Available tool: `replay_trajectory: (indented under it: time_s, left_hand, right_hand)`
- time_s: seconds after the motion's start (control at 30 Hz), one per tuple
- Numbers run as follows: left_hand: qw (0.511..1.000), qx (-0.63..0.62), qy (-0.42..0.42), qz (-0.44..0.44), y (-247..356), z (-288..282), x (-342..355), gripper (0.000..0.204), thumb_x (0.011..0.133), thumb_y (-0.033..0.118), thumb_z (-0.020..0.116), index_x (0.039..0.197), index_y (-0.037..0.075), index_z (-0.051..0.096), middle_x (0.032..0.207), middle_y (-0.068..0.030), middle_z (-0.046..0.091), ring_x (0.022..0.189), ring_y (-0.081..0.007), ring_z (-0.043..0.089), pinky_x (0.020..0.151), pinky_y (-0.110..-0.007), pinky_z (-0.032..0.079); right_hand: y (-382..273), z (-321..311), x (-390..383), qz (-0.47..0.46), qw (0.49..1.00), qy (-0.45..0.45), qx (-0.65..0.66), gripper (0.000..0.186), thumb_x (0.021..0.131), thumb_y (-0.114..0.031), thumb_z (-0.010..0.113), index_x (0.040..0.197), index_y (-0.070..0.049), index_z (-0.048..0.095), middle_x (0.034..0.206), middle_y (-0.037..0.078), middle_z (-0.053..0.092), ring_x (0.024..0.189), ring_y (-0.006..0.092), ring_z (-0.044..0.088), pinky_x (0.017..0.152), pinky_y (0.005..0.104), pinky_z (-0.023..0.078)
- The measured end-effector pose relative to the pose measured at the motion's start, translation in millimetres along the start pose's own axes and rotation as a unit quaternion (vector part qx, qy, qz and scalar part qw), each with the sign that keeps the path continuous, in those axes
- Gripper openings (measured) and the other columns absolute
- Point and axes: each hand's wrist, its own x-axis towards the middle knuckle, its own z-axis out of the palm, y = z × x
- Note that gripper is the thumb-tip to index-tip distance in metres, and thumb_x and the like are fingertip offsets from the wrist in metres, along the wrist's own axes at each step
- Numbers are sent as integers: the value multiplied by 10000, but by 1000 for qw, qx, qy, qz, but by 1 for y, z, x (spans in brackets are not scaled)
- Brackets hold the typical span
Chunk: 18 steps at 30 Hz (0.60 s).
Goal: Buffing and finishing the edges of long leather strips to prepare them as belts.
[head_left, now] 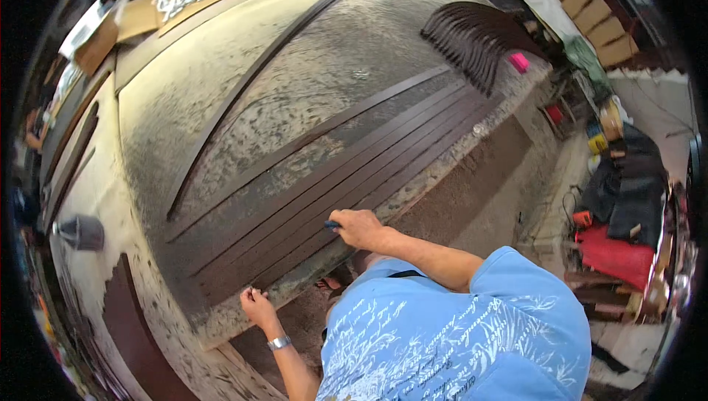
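Observation:
Several long dark brown strips, which look like leather (324, 183), lie side by side along the near edge of a stained worktable (243, 135). Above them, my right hand (358, 228) is closed around a small dark blue object (332, 224), perhaps a tool handle; most of it is hidden by the fingers. My left hand (257, 305), with a metal watch on the wrist, is by the strips' left ends at the table's near edge. Its fingers are pinched together, and I cannot make out anything between them.
A separate strip (254, 91) lies farther back on the table. At the far right, a pile of dark strips (479, 36) sits beside a pink block (519, 61). A grey pot (81, 232) stands to the left. Black and red material (616, 253) is heaped at right.

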Motion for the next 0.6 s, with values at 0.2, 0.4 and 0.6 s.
replay_trajectory:
  time_s: [0.2, 0.4, 0.6]
  left_hand:
    - [995, 87, 23, 48, 17, 6, -10, 246, 955, 184, 637, 1081, -23, 595, 940, -93, 639, 713, -153, 601, 725, -338, 499]
    - [998, -2, 55, 7, -5, 4, -3, 191, 936, 106, 655, 1045, -41, 601, 882, -66, 650, 704, -136, 594, 683, -300, 496]
    - [992, -32, 121, -33, -1, 15, -4, 130, 948, 40, 611, 1049, -41, 603, 893, -62, 647, 719, -123, 607, 663, -280, 513]
  right_hand:
    - [82, -77, 10, 111, 976, 161, -91, 163, 835, -222, 675, 962, -122, 661, 948, 122, 665, 915, 346, 664, 780, 467, 537]
    - [189, -192, 105, 73, 940, 290, -162, 122, 823, -172, 684, 931, -116, 700, 933, 136, 657, 928, 348, 655, 786, 461, 536]
    - [253, -250, 228, 63, 949, 229, -209, 177, 831, -143, 649, 995, -141, 717, 985, 119, 667, 980, 329, 659, 828, 458, 536]
